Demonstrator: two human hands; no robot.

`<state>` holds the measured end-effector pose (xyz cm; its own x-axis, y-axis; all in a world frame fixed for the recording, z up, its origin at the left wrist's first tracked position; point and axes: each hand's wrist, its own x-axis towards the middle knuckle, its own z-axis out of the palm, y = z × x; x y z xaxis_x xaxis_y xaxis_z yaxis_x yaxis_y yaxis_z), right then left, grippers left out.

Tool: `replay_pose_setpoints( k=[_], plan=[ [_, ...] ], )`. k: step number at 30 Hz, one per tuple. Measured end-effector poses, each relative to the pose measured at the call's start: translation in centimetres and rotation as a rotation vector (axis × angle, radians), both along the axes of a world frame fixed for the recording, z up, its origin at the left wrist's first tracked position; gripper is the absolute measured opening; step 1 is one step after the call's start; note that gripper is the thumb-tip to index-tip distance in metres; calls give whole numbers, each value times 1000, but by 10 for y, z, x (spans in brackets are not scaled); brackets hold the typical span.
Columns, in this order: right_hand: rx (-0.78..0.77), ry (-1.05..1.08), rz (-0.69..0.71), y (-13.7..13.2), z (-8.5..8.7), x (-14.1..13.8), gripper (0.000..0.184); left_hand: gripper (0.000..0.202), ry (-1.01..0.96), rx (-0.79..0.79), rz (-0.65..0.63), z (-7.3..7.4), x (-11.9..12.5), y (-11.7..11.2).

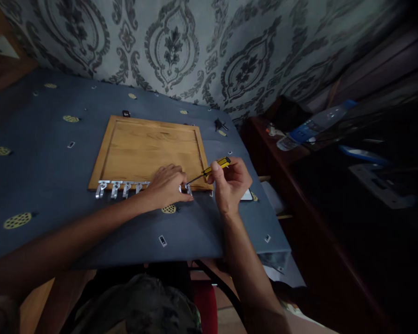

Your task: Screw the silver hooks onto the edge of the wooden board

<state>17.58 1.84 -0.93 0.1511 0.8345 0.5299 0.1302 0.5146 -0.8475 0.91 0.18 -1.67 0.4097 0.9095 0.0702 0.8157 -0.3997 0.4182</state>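
A wooden board (153, 146) with a raised frame lies flat on the table. Along its near edge runs a silver metal hook rail (127, 189) with several curved hooks. My left hand (165, 185) grips the rail near its right end, thumb below and fingers above, covering part of it. In my right hand (232, 185) is a yellow-and-black screwdriver (214, 168), held by its handle. The shaft slants down to the left, and its tip meets the rail's right end beside my left fingertips. Any screw at the tip is too small to make out.
A blue patterned cloth (55, 185) covers the table. Beyond the board lie a small black object (126, 113) and another dark item (220, 125). A phone-like object (246, 195) is partly behind my right wrist. To the right, a plastic bottle (313, 127) is on dark furniture.
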Motion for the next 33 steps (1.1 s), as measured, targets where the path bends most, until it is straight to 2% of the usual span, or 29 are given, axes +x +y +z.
replay_pose_setpoints(
  k=[3,8,10,22,27,33],
  plan=[
    [-17,6,73,1,2,3,37,40,-2,-3,0,0,0,0],
    [-110,-90,312,2,8,15,37,38,-6,-2,10,0,1,-1],
    [-117,-95,361,3,9,17,35,38,-7,-2,14,-1,1,-1],
    [-93,-93,227,2,7,8,31,37,-21,0,4,-2,0,0],
    [-66,-108,139,4,0,7,39,38,-21,-37,9,1,0,-1],
    [-50,-92,109,6,-3,3,44,35,-32,-32,7,4,0,-2]
  ],
)
